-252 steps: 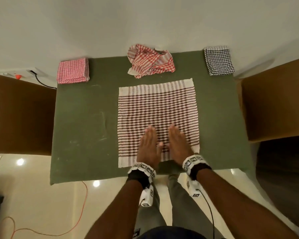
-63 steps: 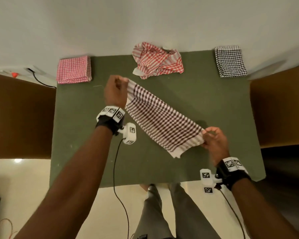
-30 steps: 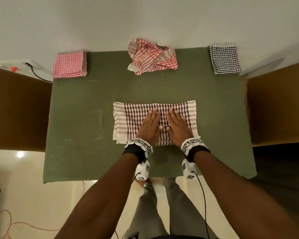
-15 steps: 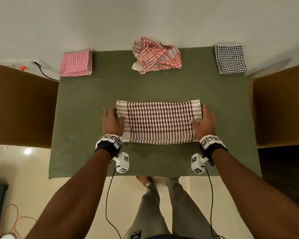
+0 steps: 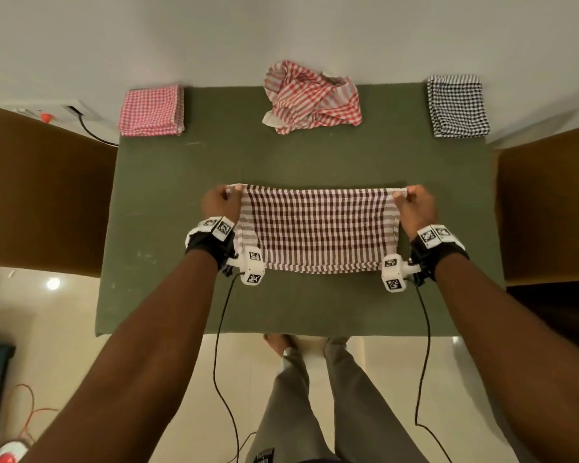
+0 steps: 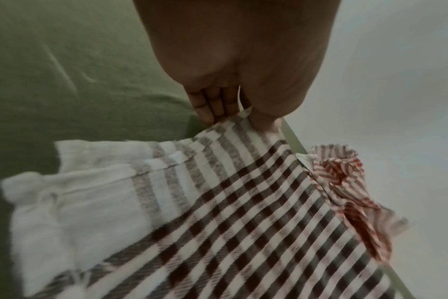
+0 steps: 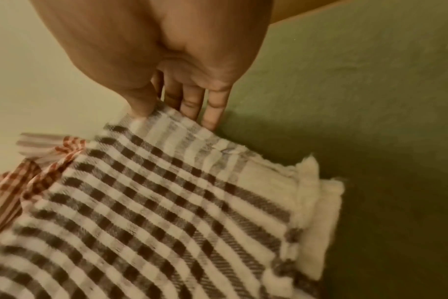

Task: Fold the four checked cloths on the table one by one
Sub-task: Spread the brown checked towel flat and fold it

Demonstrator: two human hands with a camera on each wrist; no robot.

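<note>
- Four checked cloths are seen on the green felt-covered table [image 5: 168,202]; no containers are present.
- Mid-table, the brown-and-white checked cloth [image 5: 318,228], already halved, is pinched at its far corners by the left hand [image 5: 219,203] and right hand [image 5: 415,203], fingers curled, judged ready for another fold.
- Along the far edge, the red-and-white crumpled cloth [image 5: 311,98] is left unfolded between the folded pink checked cloth [image 5: 151,110] and folded black-and-white checked cloth [image 5: 457,106].

Brown-and-white checked cloth [image 5: 318,227], pink checked cloth [image 5: 151,110], red-and-white checked cloth [image 5: 311,98], black-and-white checked cloth [image 5: 458,106], green table [image 5: 168,202].
</note>
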